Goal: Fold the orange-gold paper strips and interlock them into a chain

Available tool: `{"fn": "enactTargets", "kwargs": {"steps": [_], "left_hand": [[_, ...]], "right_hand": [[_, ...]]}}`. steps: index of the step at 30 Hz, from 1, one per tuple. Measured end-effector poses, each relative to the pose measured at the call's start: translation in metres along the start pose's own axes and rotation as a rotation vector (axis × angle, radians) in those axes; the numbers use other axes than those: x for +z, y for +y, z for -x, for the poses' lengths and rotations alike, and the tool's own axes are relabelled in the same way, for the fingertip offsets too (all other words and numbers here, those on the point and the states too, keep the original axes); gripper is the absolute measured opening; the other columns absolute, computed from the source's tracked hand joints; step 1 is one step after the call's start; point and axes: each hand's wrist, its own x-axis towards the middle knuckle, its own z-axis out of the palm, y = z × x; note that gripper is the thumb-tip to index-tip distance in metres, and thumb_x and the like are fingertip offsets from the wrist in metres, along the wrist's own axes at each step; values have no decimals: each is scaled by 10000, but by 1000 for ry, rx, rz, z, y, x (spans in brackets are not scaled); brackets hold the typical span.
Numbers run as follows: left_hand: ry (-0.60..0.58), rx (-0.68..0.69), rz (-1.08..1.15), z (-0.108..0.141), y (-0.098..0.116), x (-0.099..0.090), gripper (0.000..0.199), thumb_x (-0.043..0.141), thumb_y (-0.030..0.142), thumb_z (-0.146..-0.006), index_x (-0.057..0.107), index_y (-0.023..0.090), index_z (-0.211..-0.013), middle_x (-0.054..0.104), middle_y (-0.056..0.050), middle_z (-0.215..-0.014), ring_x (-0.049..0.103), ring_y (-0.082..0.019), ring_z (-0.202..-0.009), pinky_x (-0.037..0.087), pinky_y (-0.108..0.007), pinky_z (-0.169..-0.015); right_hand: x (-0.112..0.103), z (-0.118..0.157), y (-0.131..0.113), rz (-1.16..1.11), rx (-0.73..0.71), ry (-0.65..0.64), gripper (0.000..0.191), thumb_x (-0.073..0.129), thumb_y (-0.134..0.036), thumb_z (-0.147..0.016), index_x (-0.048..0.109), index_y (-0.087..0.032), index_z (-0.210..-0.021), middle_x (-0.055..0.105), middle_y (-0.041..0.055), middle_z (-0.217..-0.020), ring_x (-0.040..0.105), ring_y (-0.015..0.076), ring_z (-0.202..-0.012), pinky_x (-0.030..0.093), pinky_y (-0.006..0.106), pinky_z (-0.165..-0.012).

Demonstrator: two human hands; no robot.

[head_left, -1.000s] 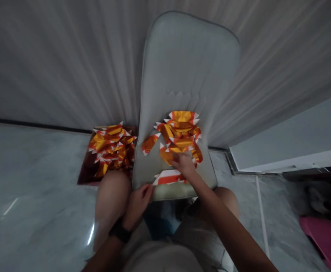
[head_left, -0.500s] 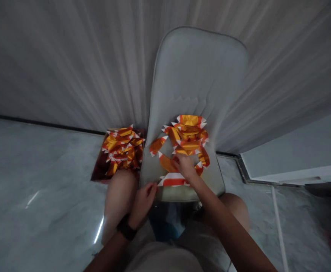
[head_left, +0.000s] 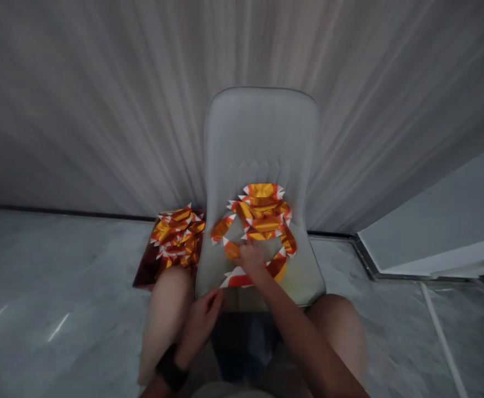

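My right hand (head_left: 251, 257) reaches over the chair seat, fingers curled at the right end of a folded gold paper piece (head_left: 231, 249) with a white point. Beneath that wrist lies a red-and-white folded paper strip (head_left: 237, 277). Close to the strip's left tip, my left hand (head_left: 207, 315) is at the seat's front edge with its fingers closed; anything in them is hidden. Several more folded gold and orange paper pieces (head_left: 264, 224) with white pointed ends are heaped toward the backrest. One separate paper piece (head_left: 222, 228) rests at the seat's left.
The grey padded chair (head_left: 262, 127) faces me, its back toward a curtain (head_left: 101, 110). On the floor to its left, a dark red box (head_left: 146, 271) holds several similar folded papers. A white panel (head_left: 441, 215) stands at the right. My knees flank the seat.
The view has tilted and shifted, so the chair appears lower and straighter. My right hand stays at the same gold piece, covering more of it. My left hand remains by the front edge.
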Motion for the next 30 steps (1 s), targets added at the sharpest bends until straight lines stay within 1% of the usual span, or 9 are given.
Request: {"fn": "enactTargets", "kwargs": {"steps": [4, 7, 10, 15, 17, 19, 22, 26, 30], "left_hand": [[10, 16, 13, 4, 0, -5, 519, 470, 653, -905, 678, 192, -790, 630, -24, -649, 580, -210, -654, 405, -279, -594], [45, 55, 19, -8, 1, -16, 527, 481, 665, -895, 653, 189, -750, 623, -18, -659, 564, -193, -653, 414, -268, -593], [97, 159, -21, -40, 10, -34, 534, 507, 682, -865, 621, 183, -712, 628, -24, -668, 559, -179, -643, 420, -259, -595], [269, 202, -374, -115, 45, -57, 401, 520, 527, -924, 681, 182, -1052, 739, -91, -968, 676, -227, -869, 464, -287, -740], [321, 182, -558, -138, 63, -59, 395, 544, 491, -930, 675, 178, -1132, 738, -123, -1020, 681, -261, -932, 455, -306, -747], [296, 173, -679, -154, 79, -60, 397, 546, 481, -944, 686, 163, -1135, 728, -156, -1033, 676, -294, -966, 457, -332, -754], [211, 191, -719, -166, 96, -63, 397, 568, 469, -955, 680, 130, -1131, 696, -154, -1078, 661, -283, -997, 504, -380, -813], [128, 224, -714, -168, 104, -68, 382, 632, 388, -944, 617, 147, -1239, 627, -80, -1225, 636, -262, -1080, 556, -434, -908], [23, 234, -746, -168, 107, -69, 387, 627, 373, -950, 603, 143, -1261, 617, -92, -1260, 632, -267, -1097, 562, -445, -910]], "right_hand": [[-4, 4, -7, -9, -31, 53, 389, 766, -334, -815, 659, -130, -1128, 706, 164, -1134, 634, 298, -1100, 449, 393, -950], [-9, 8, -10, -25, -65, 102, 303, 729, -247, -840, 644, -145, -1113, 720, 139, -1111, 649, 280, -1054, 460, 374, -915], [-14, 14, -13, -57, -83, 144, 177, 558, -157, -940, 645, -134, -1093, 736, 144, -1037, 666, 273, -1003, 456, 386, -907], [-23, 45, -6, -143, -111, 234, 240, 474, -187, -992, 642, -169, -1162, 720, 133, -1133, 631, 272, -1116, 429, 412, -1000], [-24, 72, 5, -256, -95, 358, 269, 495, -220, -986, 634, -187, -1214, 717, 123, -1148, 633, 265, -1114, 446, 417, -1001], [-21, 109, 22, -421, -81, 524, 276, 492, -290, -989, 657, -197, -1191, 729, 119, -1084, 662, 260, -1027, 493, 416, -947], [-9, 175, 56, -598, 61, 652, 360, 501, -472, -976, 693, -204, -1120, 745, 121, -1009, 692, 267, -936, 553, 404, -853], [10, 254, 98, -764, 422, 713, 527, 608, -684, -814, 733, -210, -1009, 770, 126, -950, 725, 298, -833, 600, 395, -742], [17, 292, 116, -896, 719, 716, 608, 695, -730, -663, 745, -211, -976, 780, 126, -990, 735, 324, -867, 613, 382, -708]]}}
